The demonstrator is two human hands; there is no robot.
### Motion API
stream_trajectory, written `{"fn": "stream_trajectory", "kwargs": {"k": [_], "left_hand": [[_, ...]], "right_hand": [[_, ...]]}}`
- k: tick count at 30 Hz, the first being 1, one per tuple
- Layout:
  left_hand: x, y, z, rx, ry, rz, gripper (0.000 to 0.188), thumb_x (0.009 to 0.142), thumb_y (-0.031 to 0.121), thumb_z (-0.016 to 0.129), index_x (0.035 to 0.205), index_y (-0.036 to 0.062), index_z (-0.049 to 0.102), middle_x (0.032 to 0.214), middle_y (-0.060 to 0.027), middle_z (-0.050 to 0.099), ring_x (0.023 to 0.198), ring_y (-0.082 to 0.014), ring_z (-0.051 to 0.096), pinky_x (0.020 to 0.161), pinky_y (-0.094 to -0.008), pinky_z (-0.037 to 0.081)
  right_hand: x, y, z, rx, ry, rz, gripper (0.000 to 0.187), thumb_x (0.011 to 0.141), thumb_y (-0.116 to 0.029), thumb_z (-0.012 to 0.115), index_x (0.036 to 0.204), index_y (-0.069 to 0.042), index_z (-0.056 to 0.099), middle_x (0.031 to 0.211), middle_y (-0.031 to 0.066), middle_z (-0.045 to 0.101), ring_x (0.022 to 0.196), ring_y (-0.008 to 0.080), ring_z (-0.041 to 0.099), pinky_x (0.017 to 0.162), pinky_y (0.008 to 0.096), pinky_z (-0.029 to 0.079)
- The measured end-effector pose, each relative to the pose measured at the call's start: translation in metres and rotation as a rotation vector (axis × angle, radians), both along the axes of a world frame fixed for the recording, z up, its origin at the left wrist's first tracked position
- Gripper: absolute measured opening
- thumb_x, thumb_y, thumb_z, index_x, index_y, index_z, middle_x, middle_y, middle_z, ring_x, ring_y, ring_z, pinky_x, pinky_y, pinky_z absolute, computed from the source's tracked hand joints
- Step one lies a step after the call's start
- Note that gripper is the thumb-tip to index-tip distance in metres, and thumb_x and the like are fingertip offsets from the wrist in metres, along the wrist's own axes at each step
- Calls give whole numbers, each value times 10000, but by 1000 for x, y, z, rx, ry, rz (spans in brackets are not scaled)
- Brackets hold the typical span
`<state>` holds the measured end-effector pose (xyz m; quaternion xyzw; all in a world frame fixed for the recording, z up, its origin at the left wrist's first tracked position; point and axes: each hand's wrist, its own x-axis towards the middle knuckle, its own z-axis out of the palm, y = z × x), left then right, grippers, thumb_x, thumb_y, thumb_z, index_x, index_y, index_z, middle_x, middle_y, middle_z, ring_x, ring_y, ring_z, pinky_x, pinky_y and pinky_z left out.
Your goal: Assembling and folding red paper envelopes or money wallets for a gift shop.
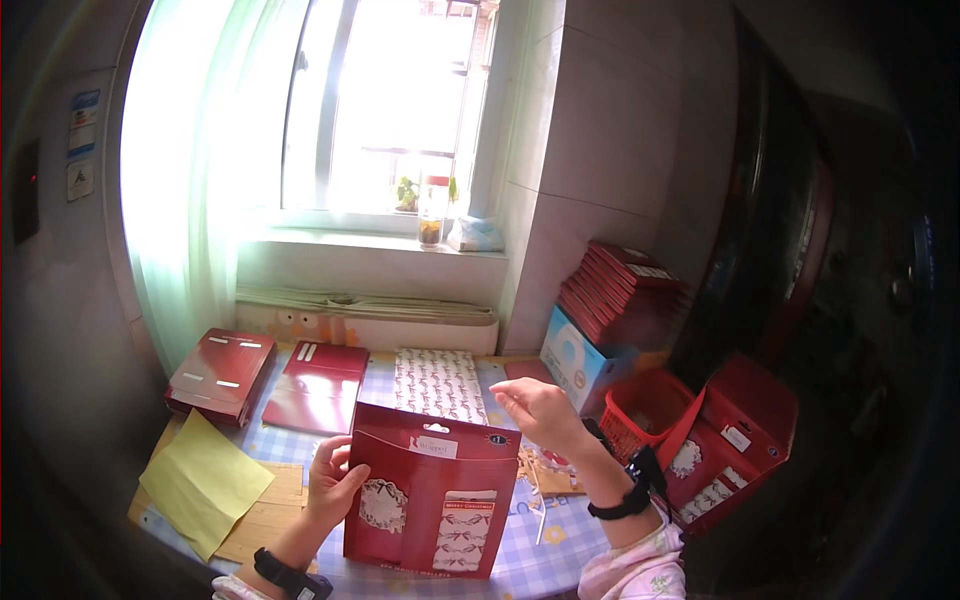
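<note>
My left hand (335, 482) grips the left edge of a red cardboard folder (425, 515), thumb in front and fingers behind. The folder stands upright over the table, facing me. It has a hanging hole in its top flap, a white doily-shaped cutout at left and a patterned white panel at right. My right hand (543, 412) is raised just above and beyond the folder's top right corner, apart from it. Its fingers are pinched together; whatever they hold, if anything, is too small to make out. A patterned white sheet (440, 380) lies behind the folder.
Red folder stacks (222, 370) and a flat red folder (315, 385) lie at left, near yellow paper (205, 485). At right are a blue-white box (575, 360) under piled red folders (615, 295), a red basket (625, 425) and another decorated folder (735, 450).
</note>
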<state>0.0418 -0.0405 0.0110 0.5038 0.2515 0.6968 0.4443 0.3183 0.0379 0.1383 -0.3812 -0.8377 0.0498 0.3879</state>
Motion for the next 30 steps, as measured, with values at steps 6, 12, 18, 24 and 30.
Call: {"fn": "stream_trajectory", "kwargs": {"k": [6, 12, 18, 24, 30], "left_hand": [[1, -4, 0, 239, 14, 176, 419, 831, -57, 572, 1171, 64, 359, 1072, -144, 569, 891, -169, 608, 717, -278, 529], [-6, 1, -13, 327, 65, 162, 459, 817, -73, 578, 1173, 77, 331, 1124, -148, 524, 964, -195, 581, 793, -328, 513], [-4, -4, 2, 388, 12, 9, 545, 773, -93, 630, 1187, 87, 325, 1144, -135, 518, 1021, -227, 571, 852, -365, 501], [-7, -4, 1, 390, -65, -134, 539, 762, -105, 639, 1188, 104, 385, 1187, -120, 478, 1092, -242, 535, 909, -381, 477], [-8, -8, 5, 373, -101, -161, 440, 755, -118, 637, 1124, 79, 501, 1195, -105, 468, 1135, -234, 503, 940, -375, 457]], "right_hand": [[-19, -51, 37, 611, 90, 7, 143, 791, -38, 610, 926, -85, 619, 867, 63, 628, 757, 243, 591, 705, 346, 420], [-41, -75, 11, 612, -158, 287, 285, 744, -141, 704, 1021, -120, 639, 996, 21, 612, 833, 152, 585, 741, 320, 437], [-70, -66, -30, 744, -208, 205, 369, 706, -162, 713, 1062, -100, 641, 1070, 1, 608, 928, 129, 574, 828, 301, 408], [-84, -62, -33, 754, -176, 212, 422, 660, -205, 737, 1054, -83, 648, 1076, -13, 615, 891, 120, 567, 792, 300, 394], [-90, -63, -35, 712, -158, 185, 443, 641, -259, 740, 1040, -86, 660, 1048, -21, 620, 838, 115, 554, 746, 294, 375]]}}
